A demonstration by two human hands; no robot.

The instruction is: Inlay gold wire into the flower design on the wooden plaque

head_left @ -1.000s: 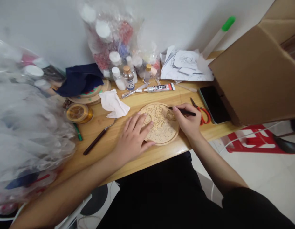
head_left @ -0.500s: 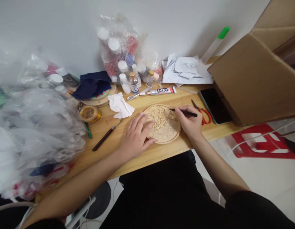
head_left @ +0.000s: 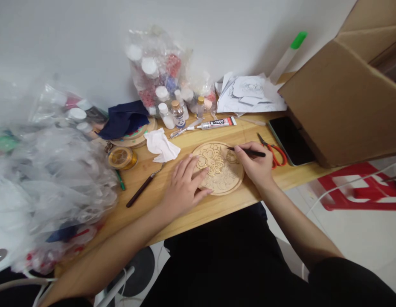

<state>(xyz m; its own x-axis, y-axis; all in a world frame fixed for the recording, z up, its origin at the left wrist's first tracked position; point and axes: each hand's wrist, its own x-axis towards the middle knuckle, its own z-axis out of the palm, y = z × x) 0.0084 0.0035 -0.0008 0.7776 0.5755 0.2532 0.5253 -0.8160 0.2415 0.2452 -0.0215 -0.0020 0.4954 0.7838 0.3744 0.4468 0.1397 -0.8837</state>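
Note:
A round wooden disc [head_left: 222,172] with a flower pattern outlined on it lies on the wooden table [head_left: 214,209] in front of me. My left hand [head_left: 185,187] rests flat on the disc's left edge, fingers stretched out. My right hand [head_left: 255,164] is closed round a thin black tool [head_left: 249,151] whose tip touches the disc's upper right part.
Red-handled scissors [head_left: 275,153] and a dark phone [head_left: 289,138] lie right of my right hand, beside a big cardboard box [head_left: 342,98]. A glue tube [head_left: 217,123], small bottles [head_left: 177,113], a white tissue [head_left: 161,145], a dark-handled tool [head_left: 142,189], a wire spool [head_left: 121,157] and plastic bags [head_left: 50,179] crowd the back and left.
The view has shifted slightly, so everything sits a little differently in the picture. Both hands keep their places on the disc; the tool tip stays at the upper right.

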